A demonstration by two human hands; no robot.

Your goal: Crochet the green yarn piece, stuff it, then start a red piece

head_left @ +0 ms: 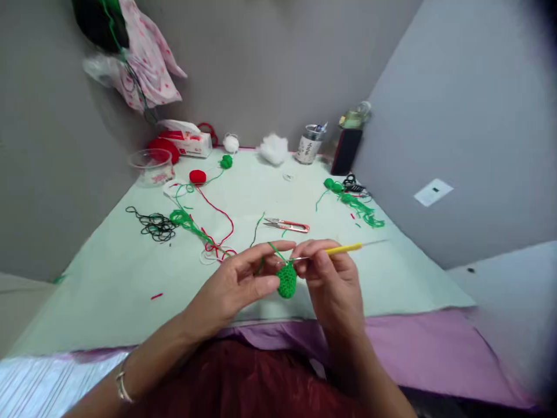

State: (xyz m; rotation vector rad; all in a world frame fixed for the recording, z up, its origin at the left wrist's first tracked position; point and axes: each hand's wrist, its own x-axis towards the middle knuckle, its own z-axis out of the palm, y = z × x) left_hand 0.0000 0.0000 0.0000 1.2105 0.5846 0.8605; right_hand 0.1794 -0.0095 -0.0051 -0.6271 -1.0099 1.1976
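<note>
Left hand (250,278) pinches small green knitted yarn pouch (286,281), long side up-and-down, round end toward the person | right hand (331,273) grips yellow-handled metal hook (343,249), lying sideways, at pouch's top | red-handled metal snips (287,225) beyond, on pale green desk (108,290) | fluffy white stuffing (274,148) far back

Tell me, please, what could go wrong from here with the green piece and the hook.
The hook in the right hand meets the top of the green piece held by the left hand; a stitch there might slip off.
The snips lie just beyond both hands, so a reaching finger could meet their points.
The red yarn crosses the green bundle, so pulling either might tighten a tangle.
</note>
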